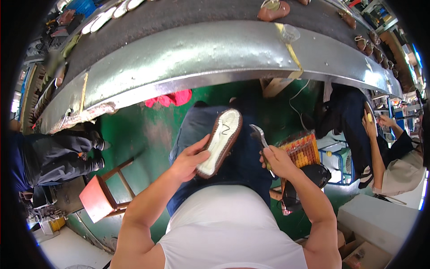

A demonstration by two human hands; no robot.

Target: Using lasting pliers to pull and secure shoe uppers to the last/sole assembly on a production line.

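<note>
My left hand (191,160) grips a brown shoe (238,127) by its side, fingers wrapped beneath and thumb along the edge. The shoe's pale underside (219,141) faces up and carries a dark hand-drawn mark. It is held tilted above my lap, over dark blue trousers. In my right hand (278,161) are metal pincers (258,133), their curved head pointing up and towards the shoe. A gap lies between the pincers and the shoe. My fingers are closed around the handle, whose lower end shows below them.
A metal-edged conveyor bench (188,49) runs across ahead, with a brown shoe (274,11) and several others on it. A red stool (97,198) stands at left, near a person's legs (58,154). Another person's arm (377,152) is at right, beyond an orange-yellow basket (301,152).
</note>
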